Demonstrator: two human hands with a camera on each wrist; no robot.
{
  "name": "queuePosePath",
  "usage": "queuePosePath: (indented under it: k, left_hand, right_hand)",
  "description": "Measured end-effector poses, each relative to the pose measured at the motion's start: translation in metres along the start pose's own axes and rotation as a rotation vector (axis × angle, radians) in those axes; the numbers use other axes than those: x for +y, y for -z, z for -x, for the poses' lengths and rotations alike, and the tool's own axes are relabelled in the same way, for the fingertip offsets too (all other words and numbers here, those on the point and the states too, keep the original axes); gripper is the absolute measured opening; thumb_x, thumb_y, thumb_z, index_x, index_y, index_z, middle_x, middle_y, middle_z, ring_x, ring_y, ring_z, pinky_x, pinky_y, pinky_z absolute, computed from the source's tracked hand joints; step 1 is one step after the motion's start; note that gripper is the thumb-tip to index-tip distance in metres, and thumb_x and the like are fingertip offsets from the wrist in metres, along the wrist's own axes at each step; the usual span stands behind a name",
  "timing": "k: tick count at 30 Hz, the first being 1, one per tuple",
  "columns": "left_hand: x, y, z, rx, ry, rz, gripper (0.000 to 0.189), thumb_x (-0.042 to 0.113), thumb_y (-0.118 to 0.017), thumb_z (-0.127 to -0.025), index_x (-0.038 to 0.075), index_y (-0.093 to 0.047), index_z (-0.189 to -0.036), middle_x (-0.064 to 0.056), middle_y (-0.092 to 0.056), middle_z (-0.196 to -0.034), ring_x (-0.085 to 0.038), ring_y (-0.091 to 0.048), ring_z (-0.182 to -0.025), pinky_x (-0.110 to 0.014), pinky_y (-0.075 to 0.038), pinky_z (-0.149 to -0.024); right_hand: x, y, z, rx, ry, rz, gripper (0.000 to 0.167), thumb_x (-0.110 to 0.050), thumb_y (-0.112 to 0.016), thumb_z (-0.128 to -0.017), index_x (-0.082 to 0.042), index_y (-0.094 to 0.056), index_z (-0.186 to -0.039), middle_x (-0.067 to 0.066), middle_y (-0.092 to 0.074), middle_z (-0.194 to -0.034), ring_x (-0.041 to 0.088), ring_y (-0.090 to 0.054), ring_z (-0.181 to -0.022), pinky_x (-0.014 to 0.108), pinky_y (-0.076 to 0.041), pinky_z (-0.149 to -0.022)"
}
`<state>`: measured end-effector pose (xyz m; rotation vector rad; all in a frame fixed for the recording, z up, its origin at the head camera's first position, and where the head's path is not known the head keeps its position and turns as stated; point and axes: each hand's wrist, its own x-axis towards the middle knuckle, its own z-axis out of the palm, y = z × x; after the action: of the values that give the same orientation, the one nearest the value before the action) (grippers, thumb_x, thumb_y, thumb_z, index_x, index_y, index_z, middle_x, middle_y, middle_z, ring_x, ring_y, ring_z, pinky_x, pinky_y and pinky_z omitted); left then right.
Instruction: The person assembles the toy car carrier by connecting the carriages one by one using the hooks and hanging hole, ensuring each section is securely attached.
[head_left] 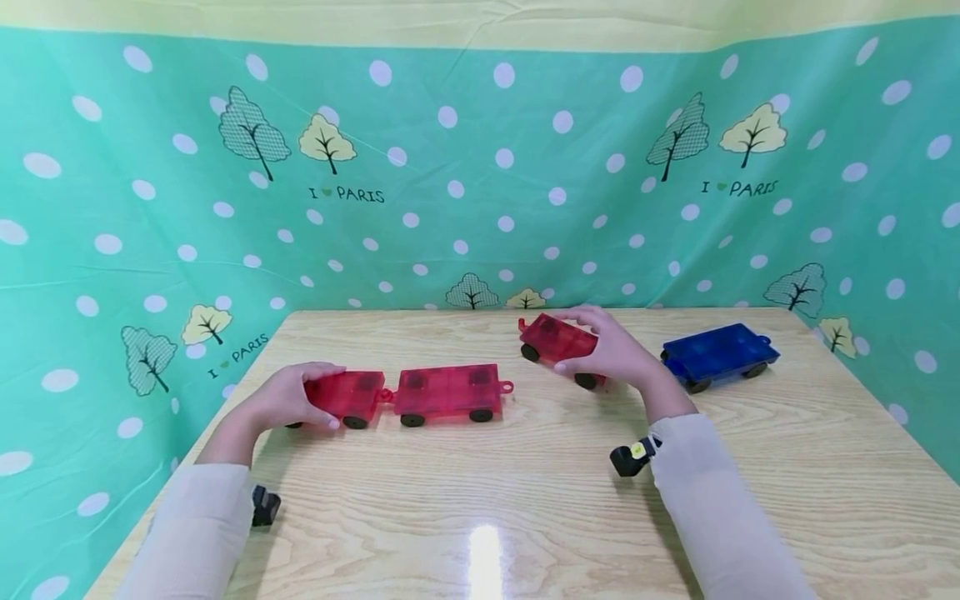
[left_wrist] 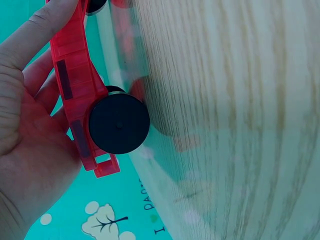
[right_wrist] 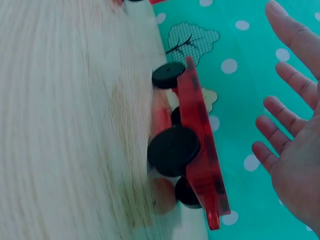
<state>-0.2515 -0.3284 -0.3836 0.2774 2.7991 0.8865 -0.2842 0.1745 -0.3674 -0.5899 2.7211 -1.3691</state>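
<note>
My left hand (head_left: 288, 396) grips a red toy train car (head_left: 351, 392), its thumb along the near side in the left wrist view, where a black wheel (left_wrist: 120, 123) shows. That car's right end meets the ring of a second red train car (head_left: 447, 390) in the head view. Over a third red train car (head_left: 551, 340), tilted away from the row, my right hand (head_left: 611, 354) spreads its fingers. The right wrist view shows this hand (right_wrist: 300, 135) apart from the red car (right_wrist: 197, 135), with its fingers extended.
A blue toy train car (head_left: 716, 354) stands on the wooden table (head_left: 420, 500) to the right of my right hand. Behind the table hangs a green dotted cloth (head_left: 480, 192). Black wrist cameras (head_left: 630, 458) sit by both sleeves.
</note>
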Motion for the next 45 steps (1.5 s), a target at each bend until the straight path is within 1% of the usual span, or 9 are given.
queuePosePath:
  k: [8,15,22,26,29,33,38,42,45]
  left_hand:
    - [-0.001,0.001,-0.001,0.001,-0.005,-0.001,0.098,0.039,-0.092,-0.062,0.008,-0.048,-0.144,-0.023,-0.046,-0.14,-0.041,-0.043,-0.119,-0.044,-0.055,-0.08]
    - [-0.001,0.002,-0.001,0.004,-0.004,-0.006,0.096,0.037,-0.092,-0.063,0.009,-0.049,-0.143,-0.022,-0.047,-0.14,-0.04,-0.044,-0.119,-0.044,-0.055,-0.081]
    - [0.001,0.003,0.0,-0.002,-0.007,0.01,0.098,0.039,-0.092,-0.063,0.008,-0.047,-0.144,-0.022,-0.046,-0.139,-0.041,-0.044,-0.118,-0.042,-0.055,-0.079]
    - [0.001,0.003,0.0,-0.003,-0.006,0.015,0.098,0.038,-0.092,-0.063,0.007,-0.047,-0.144,-0.022,-0.046,-0.139,-0.041,-0.044,-0.118,-0.041,-0.056,-0.078]
    - [0.0,0.003,0.0,-0.001,-0.005,0.013,0.098,0.038,-0.092,-0.062,0.008,-0.048,-0.144,-0.022,-0.047,-0.139,-0.04,-0.044,-0.118,-0.042,-0.055,-0.079]
    - [-0.001,0.003,0.0,0.003,-0.006,0.011,0.098,0.039,-0.092,-0.062,0.008,-0.048,-0.144,-0.022,-0.047,-0.139,-0.04,-0.044,-0.118,-0.042,-0.055,-0.079]
    - [-0.002,0.002,0.0,0.001,-0.006,0.01,0.098,0.04,-0.092,-0.062,0.008,-0.048,-0.144,-0.022,-0.046,-0.139,-0.041,-0.044,-0.118,-0.042,-0.055,-0.079]
    - [-0.002,0.001,0.0,0.0,-0.005,0.009,0.098,0.041,-0.092,-0.062,0.009,-0.048,-0.144,-0.022,-0.046,-0.14,-0.041,-0.043,-0.119,-0.042,-0.055,-0.079]
    - [-0.003,0.001,0.0,0.002,0.001,0.015,0.098,0.041,-0.092,-0.062,0.01,-0.048,-0.144,-0.022,-0.046,-0.14,-0.041,-0.043,-0.119,-0.042,-0.056,-0.078]
  right_hand:
    - [0.008,0.008,-0.011,-0.036,-0.085,0.05,0.072,-0.026,-0.082,-0.08,-0.022,-0.05,-0.144,0.011,-0.033,-0.15,0.04,-0.029,-0.137,0.056,-0.045,-0.096]
    - [0.018,0.014,-0.023,-0.072,-0.137,0.029,0.071,-0.027,-0.081,-0.082,-0.02,-0.048,-0.145,0.011,-0.032,-0.152,0.04,-0.027,-0.138,0.057,-0.041,-0.101]
    - [0.026,0.013,-0.028,-0.114,-0.146,0.004,0.078,-0.022,-0.083,-0.08,-0.015,-0.044,-0.148,0.017,-0.024,-0.157,0.043,-0.029,-0.137,0.052,-0.045,-0.098]
    - [0.03,0.011,-0.028,-0.143,-0.159,0.001,0.085,-0.02,-0.084,-0.078,-0.014,-0.041,-0.15,0.019,-0.04,-0.147,0.04,-0.043,-0.127,0.046,-0.05,-0.093]
    - [0.032,0.01,-0.028,-0.155,-0.159,0.022,0.089,-0.019,-0.086,-0.076,-0.013,-0.039,-0.151,0.019,-0.047,-0.14,0.037,-0.048,-0.119,0.043,-0.05,-0.091]
    - [0.034,0.009,-0.03,-0.163,-0.149,0.036,0.088,-0.015,-0.087,-0.074,-0.009,-0.041,-0.149,0.019,-0.048,-0.14,0.035,-0.047,-0.119,0.044,-0.047,-0.094]
    - [0.036,0.009,-0.03,-0.161,-0.158,0.046,0.084,-0.014,-0.087,-0.073,-0.004,-0.046,-0.145,0.019,-0.048,-0.142,0.035,-0.047,-0.119,0.044,-0.048,-0.094]
    - [0.04,0.011,-0.028,-0.152,-0.171,0.082,0.084,-0.017,-0.087,-0.073,-0.005,-0.046,-0.145,0.017,-0.045,-0.145,0.034,-0.045,-0.122,0.045,-0.047,-0.095]
    - [0.043,0.013,-0.027,-0.152,-0.153,0.125,0.085,-0.021,-0.087,-0.074,-0.005,-0.045,-0.146,0.018,-0.044,-0.146,0.036,-0.044,-0.124,0.047,-0.046,-0.097]
